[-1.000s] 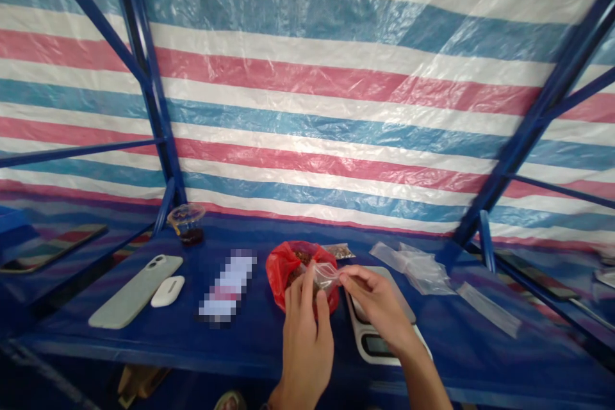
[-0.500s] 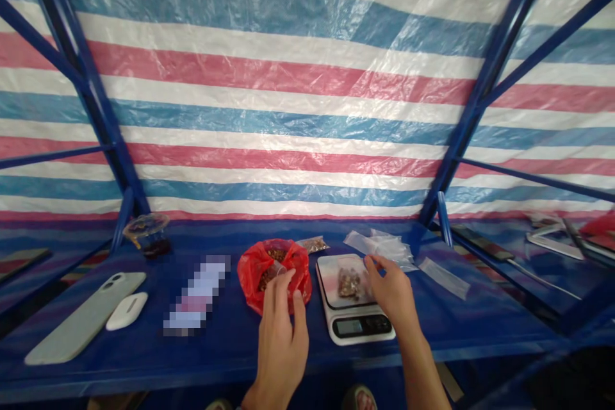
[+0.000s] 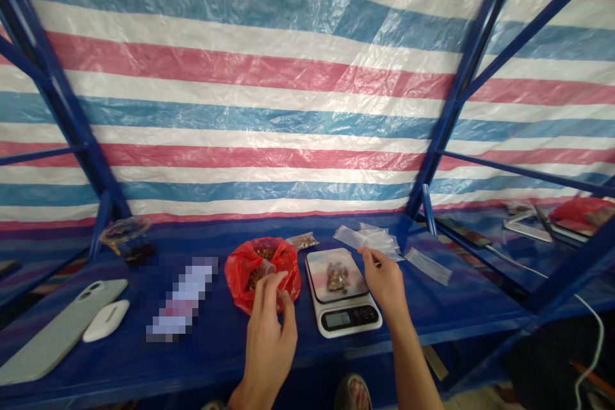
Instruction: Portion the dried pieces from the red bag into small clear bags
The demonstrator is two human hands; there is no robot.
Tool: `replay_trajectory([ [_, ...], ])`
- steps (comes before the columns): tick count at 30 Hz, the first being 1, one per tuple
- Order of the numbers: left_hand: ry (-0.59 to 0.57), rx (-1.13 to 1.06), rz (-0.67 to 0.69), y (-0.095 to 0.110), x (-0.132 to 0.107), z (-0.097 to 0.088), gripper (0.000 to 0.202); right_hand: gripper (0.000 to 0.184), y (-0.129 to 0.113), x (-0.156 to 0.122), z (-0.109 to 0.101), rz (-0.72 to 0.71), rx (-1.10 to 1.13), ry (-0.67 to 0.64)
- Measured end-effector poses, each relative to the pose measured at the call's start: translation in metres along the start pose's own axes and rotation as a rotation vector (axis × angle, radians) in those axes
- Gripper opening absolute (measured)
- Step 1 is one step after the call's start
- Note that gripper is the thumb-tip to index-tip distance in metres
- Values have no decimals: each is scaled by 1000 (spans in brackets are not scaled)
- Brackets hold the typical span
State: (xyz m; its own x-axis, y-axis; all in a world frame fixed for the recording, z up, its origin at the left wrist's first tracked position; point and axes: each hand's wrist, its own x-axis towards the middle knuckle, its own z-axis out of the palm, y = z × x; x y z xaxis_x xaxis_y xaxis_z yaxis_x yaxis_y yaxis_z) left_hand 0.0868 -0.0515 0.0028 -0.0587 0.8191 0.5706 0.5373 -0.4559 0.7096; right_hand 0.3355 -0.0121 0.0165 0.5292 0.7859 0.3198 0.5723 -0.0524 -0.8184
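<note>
As left hand [image 3: 267, 339] hovers, fingers apart, just beside small clear cup [image 3: 266, 267] in red bag [image 3: 288, 275], right hand [image 3: 387, 285], fingers together, sits beside digital scale [image 3: 342, 317] bearing zip bag [image 3: 337, 277].

Bright, even, diffuse light fills the view, with soft glare along the creases of the pink, white and blue striped plastic tarpaulin [image 3: 250, 109], while wide-angle distortion bends the slender blue metal frame bars [image 3: 460, 90] near the edges.

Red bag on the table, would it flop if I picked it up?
Probably yes: the red bag looks thin and crinkly, so it should sag. The brown bits inside would likely shift, and could spill, since its top looks open.
</note>
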Motion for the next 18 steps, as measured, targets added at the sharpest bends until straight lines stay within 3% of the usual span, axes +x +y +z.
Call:
replay_trajectory([
  [18, 118, 52, 58, 3, -3, 0, 32, 53, 4, -2, 7, -57, -134, 44],
])
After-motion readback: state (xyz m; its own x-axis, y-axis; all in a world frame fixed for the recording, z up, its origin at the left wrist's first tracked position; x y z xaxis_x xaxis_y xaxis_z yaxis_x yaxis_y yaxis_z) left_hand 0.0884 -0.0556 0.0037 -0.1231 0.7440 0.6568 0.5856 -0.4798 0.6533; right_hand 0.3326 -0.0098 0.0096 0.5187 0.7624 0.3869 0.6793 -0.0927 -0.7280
